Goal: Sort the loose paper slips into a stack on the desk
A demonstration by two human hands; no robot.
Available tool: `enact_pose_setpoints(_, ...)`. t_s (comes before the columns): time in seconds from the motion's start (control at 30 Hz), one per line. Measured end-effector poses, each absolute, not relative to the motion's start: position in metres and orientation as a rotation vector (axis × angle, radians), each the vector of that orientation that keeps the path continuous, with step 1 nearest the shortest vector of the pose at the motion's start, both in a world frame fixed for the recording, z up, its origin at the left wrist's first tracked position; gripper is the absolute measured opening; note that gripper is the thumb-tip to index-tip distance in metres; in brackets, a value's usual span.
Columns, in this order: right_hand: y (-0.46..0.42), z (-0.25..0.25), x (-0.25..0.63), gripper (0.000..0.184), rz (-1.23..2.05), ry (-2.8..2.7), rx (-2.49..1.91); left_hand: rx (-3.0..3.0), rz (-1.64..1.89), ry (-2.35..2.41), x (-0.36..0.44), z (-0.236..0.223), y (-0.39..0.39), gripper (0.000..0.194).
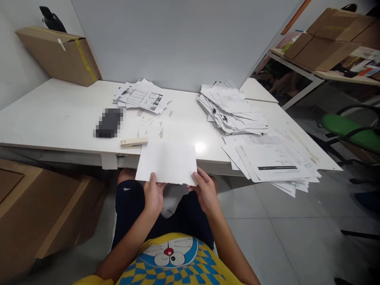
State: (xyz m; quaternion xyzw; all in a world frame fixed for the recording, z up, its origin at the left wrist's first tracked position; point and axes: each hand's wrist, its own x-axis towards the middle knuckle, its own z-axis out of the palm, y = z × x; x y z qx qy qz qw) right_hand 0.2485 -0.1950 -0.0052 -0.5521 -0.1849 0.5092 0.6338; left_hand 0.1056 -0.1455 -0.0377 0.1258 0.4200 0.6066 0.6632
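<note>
A blank white sheaf of paper (166, 163) lies partly over the front edge of the table, its near edge slightly uneven. My left hand (153, 194) pinches its near left side, thumb on top and fingers beneath. At the near right corner, my right hand (204, 189) grips the same paper in the same way. Just beyond its far left corner rests a beige stapler-like object (134, 142). How many sheets I hold cannot be made out.
On the white table (53, 118) are a blurred-out dark object (109, 123), a small printed paper pile (142, 95), a tall messy paper stack (234, 111) and printed sheets (276, 160) overhanging the front edge. Cardboard boxes (56, 53) stand back left; a green chair (350, 128) is at right.
</note>
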Motion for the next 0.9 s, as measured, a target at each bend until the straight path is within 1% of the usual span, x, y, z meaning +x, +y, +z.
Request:
enact_pose_setpoints(0.07, -0.195, -0.004, 0.246, 0.050, 1.204, -0.464, -1.248, 0.275, 1.386, 0.936, 0.105, -0.037, -0.146, 0.037)
enact_pose_setpoints(0.17, -0.191, -0.009, 0.235, 0.043, 1.236, -0.465, -1.142, 0.278, 1.371, 0.910, 0.105, -0.036, -0.144, 0.036)
enact_pose_setpoints(0.37, -0.168, -0.022, 0.213, 0.039, 1.293, -0.414, -0.993, 0.437, 1.298, 0.931, 0.100, -0.041, -0.138, 0.046)
enact_pose_setpoints(0.43, -0.159, -0.021, 0.211, 0.037, 1.255, -0.387, -0.985, 0.531, 1.398, 1.015, 0.088, -0.047, -0.137, 0.045)
enact_pose_setpoints(0.53, -0.153, -0.019, 0.213, 0.034, 1.212, -0.394, -1.011, 0.795, 1.691, 1.292, 0.058, -0.053, -0.129, 0.039)
enact_pose_setpoints(0.6, -0.152, -0.018, 0.215, 0.032, 1.200, -0.401, -1.022, 1.168, 1.805, 1.434, 0.033, -0.049, -0.117, 0.031)
enact_pose_setpoints(0.63, -0.153, -0.018, 0.216, 0.032, 1.193, -0.400, -1.025, 1.423, 1.800, 1.466, 0.021, -0.043, -0.108, 0.025)
enact_pose_setpoints(0.7, -0.154, -0.018, 0.217, 0.031, 1.179, -0.396, -1.035, 1.994, 1.675, 1.460, 0.000, -0.026, -0.085, 0.021)
enact_pose_setpoints(0.77, -0.156, -0.018, 0.218, 0.030, 1.175, -0.405, -1.052, 2.420, 1.478, 1.382, -0.015, -0.007, -0.056, 0.028)
enact_pose_setpoints(0.9, -0.156, -0.017, 0.220, 0.030, 1.175, -0.416, -1.082, 2.777, 1.064, 1.247, -0.025, 0.017, -0.001, 0.048)
